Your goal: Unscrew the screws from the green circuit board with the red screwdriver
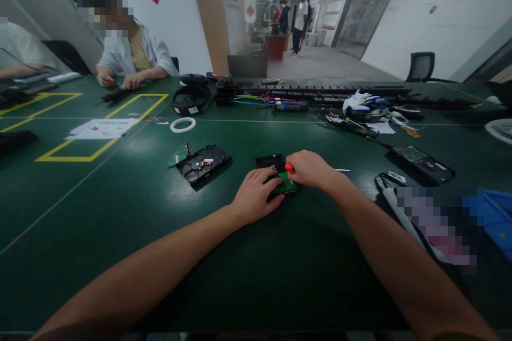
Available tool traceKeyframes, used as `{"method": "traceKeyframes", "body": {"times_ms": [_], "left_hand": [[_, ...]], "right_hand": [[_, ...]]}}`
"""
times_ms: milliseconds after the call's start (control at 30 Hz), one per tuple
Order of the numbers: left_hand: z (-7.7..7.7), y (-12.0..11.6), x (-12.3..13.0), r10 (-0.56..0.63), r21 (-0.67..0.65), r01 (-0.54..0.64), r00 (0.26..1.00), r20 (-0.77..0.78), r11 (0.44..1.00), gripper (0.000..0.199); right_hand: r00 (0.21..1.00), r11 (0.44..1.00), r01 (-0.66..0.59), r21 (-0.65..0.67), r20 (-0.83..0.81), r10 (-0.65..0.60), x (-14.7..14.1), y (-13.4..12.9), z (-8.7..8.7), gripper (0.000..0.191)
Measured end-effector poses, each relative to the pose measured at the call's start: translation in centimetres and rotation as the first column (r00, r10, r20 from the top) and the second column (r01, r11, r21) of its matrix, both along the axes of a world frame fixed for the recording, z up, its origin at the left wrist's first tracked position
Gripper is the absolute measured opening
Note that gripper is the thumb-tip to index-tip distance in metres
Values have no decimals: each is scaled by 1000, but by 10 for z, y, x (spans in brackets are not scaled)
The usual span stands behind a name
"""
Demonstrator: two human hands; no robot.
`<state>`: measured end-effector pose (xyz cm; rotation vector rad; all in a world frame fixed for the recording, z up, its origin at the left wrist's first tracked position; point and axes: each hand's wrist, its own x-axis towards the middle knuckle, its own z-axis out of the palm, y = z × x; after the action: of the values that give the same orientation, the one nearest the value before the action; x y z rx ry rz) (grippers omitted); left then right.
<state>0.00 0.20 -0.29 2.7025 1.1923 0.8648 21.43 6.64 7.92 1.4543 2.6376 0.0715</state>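
My left hand (258, 194) lies over a green circuit board (286, 185), its thumb at the near edge and its fingers across the top. Just right of it, my right hand (310, 168) is closed round a screwdriver; the rounded red handle end (289, 168) pokes out on the left. In line with it, a thin metal shaft (344, 170) shows beyond the wrist; I cannot tell whether it belongs to the same tool. My right fingertips are hidden. A black flat part (270, 161) lies directly behind the board, partly covered by my hands.
To the left lies an opened black casing (206, 164) beside a loose green board (177, 155). A tape roll (183, 125), cables (272, 100) and gloves (362, 101) lie farther back. At right are another black casing (424, 164) and a blue bin (498, 218). A person (134, 53) sits across.
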Motion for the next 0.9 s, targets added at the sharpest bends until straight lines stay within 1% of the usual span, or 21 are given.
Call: {"method": "traceKeyframes", "body": {"times_ms": [233,533,900], "left_hand": [[-1,1,-1,-6,1,6,1000,-9,1000,38],[2,-2,0,6,11,-6,1000,-3,1000,37],[0,0,-1,-10,8,10,1000,-10,1000,38]], "right_hand": [[1000,1000,13,-11,-13,-13,1,1,2,20],[1000,1000,-2,-19,-26,2,2,2,-1,19],[995,999,15,-44,-94,-19,4,3,-2,15]]}}
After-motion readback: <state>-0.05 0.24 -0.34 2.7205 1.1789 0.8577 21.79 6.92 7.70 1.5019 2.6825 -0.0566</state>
